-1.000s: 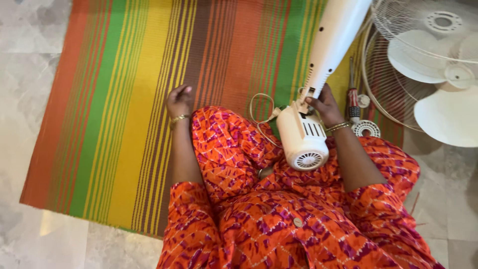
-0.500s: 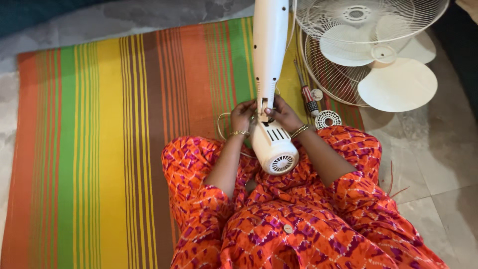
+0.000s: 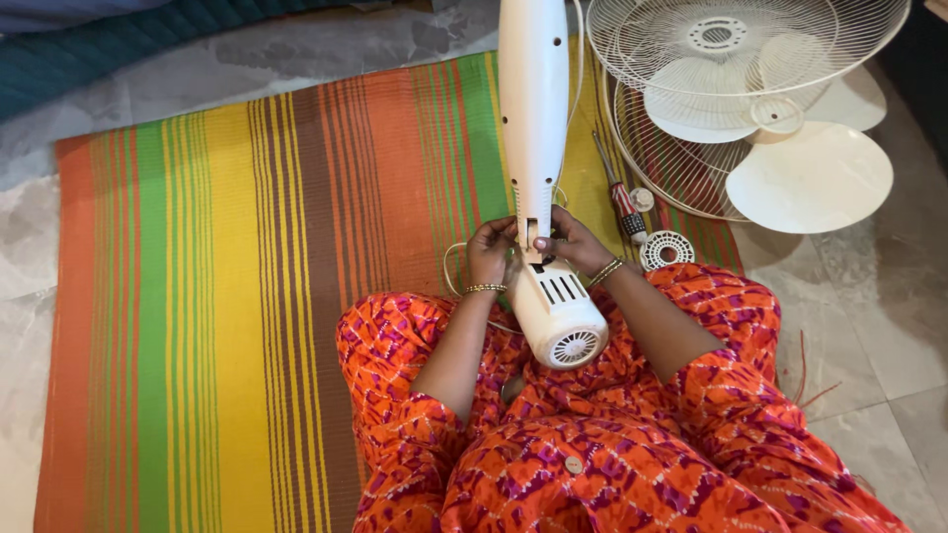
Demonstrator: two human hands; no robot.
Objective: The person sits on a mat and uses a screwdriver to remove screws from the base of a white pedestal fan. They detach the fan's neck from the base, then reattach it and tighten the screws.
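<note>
Fan body: white fan body (image 3: 541, 197) lies lengthwise on the striped mat (image 3: 247, 296), motor end on the lap.
Left hand: left hand (image 3: 491, 252) clasps its neck.
Right hand: right hand (image 3: 573, 242) clamps the neck opposite.
Screwdriver: screwdriver (image 3: 620, 197) just right of the fan body.

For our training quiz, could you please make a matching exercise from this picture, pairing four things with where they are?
Things:
1. fan body
2. screwdriver
3. fan blade
4. wire guards

Places:
A. on the stone floor, beside the mat's right edge
B. stacked at the top right, partly on the mat
C. held between left hand and right hand, motor end over the lap
D. lying on the mat, just right of the white column

Pairs: 1-C, 2-D, 3-A, 4-B
</note>
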